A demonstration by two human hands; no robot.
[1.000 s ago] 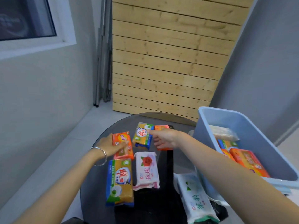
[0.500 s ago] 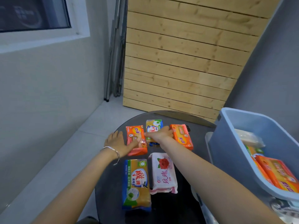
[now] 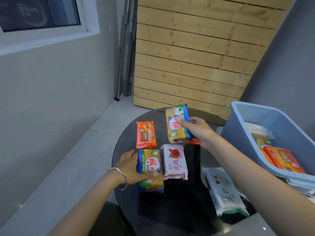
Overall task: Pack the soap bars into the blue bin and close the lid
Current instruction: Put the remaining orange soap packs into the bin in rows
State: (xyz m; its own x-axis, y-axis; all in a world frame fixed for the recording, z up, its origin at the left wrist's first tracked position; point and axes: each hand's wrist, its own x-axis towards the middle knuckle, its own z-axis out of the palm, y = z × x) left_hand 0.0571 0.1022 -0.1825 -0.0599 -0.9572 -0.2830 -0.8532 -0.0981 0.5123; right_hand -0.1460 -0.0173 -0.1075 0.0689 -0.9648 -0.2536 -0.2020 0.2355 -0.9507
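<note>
The far soap bar [image 3: 177, 124], yellow and blue, has its long axis running away from the person and leans slightly left, above the far side of the round table [image 3: 126, 147]. The right hand [image 3: 197, 129] pinches its right edge, arm stretched forward. The near soap bar [image 3: 150, 169] lies flat, lengthwise too, and the left hand [image 3: 131, 167] grips its left edge, thumb across its face. The blue bin [image 3: 247, 120] stands to the right

Grey walls [image 3: 51, 82]; white-framed window [image 3: 39, 12] upper left; slatted wooden panel [image 3: 196, 57] ahead; pale tiled floor [image 3: 76, 159]; round dark table [image 3: 160, 126].
</note>
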